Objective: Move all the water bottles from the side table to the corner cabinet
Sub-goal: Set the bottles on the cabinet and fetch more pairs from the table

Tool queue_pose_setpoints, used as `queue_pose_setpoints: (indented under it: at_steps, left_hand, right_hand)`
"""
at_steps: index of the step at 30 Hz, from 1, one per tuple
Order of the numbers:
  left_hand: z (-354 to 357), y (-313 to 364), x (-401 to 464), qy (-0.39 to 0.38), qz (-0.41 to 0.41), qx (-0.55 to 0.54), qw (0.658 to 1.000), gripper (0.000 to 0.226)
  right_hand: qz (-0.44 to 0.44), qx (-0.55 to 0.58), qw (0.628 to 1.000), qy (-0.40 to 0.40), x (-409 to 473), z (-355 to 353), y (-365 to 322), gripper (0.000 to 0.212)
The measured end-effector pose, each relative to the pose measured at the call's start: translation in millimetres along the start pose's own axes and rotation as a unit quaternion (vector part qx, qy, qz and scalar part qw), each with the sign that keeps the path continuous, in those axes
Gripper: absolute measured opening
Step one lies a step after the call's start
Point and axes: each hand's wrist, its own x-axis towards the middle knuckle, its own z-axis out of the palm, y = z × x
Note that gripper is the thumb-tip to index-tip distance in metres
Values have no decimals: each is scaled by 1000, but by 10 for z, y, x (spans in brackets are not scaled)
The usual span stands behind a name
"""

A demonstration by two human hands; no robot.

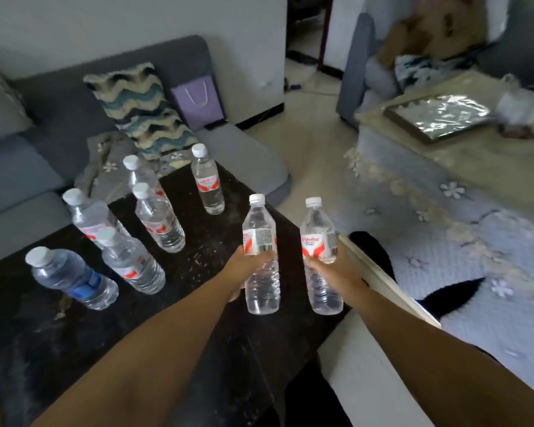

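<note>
Gripping bottles (261, 254) — both hands (247, 263)

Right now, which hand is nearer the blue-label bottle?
Left. The left hand, gripping a bottle, is right of the blue-label bottle across the table; the right hand, gripping another bottle, is farther right still.

Both my arms out fwd, bare forearms converging toward centre. Left hand (249, 264) curled round a bottle (261, 257) at mid-body, held upright — right hand (327, 266) same on its own bottle (319, 257), the two hands side by side, approx level.
</note>
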Motion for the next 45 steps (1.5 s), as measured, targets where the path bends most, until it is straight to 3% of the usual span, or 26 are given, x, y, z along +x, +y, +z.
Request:
queue_pose_setpoints:
  at_steps: [7, 10, 15, 19, 21, 23, 24, 27, 32, 36, 42, 44, 45]
  left_hand:
    - [857, -69, -206, -120, 9, 135, 984, 28]
    - [1410, -134, -313, -180, 11, 186, 966, 32]
    - [2475, -359, -602, -274, 45, 275, 921, 31]
    - [3327, -760, -1039, -367, 62, 311, 874, 17]
    - [3736, -989, -1334, -393, 73, 342, 850, 28]
    - [4109, -1188, -1643, -418, 64, 384, 821, 59]
    - [4351, -1308, -1868, -437, 71, 405, 800, 62]
    - [4896, -1596, -2415, -473, 118, 446, 750, 40]
    - [5524, -2126, -3320, -531, 130, 471, 693, 55]
    - [5863, -2517, -4027, -603, 134, 503, 605, 48]
    - [6166, -3111, -5168, -688, 126, 529, 481, 61]
    - [6268, -3361, -5645, -715, 133, 547, 415, 64]
    - [6294, -3447, -5784, -721, 136, 549, 400, 61]
  right_hand:
    - [49, 23, 991, 124, -785, -805, 534, 56]
    - [96, 48, 976, 190, -1225, -1164, 835, 68]
    - [150, 59, 946, 282, -2161, -1797, 1482, 73]
    - [187, 65, 909, 366, -3044, -2200, 2074, 69]
    - [214, 65, 888, 401, -3521, -2350, 2359, 72]
    - [242, 75, 866, 432, -3967, -2468, 2602, 75]
    - [260, 81, 849, 453, -4265, -2544, 2750, 74]
    - [302, 96, 801, 508, -4961, -2676, 3069, 64]
    - [342, 141, 712, 598, -5991, -2680, 3386, 69]
    - [368, 180, 637, 653, -6708, -2490, 3547, 65]
    - [405, 247, 502, 723, -7753, -2063, 3697, 69]
    - [412, 264, 436, 755, -8133, -1874, 3724, 67]
    - [410, 271, 417, 764, -8242, -1818, 3724, 66]
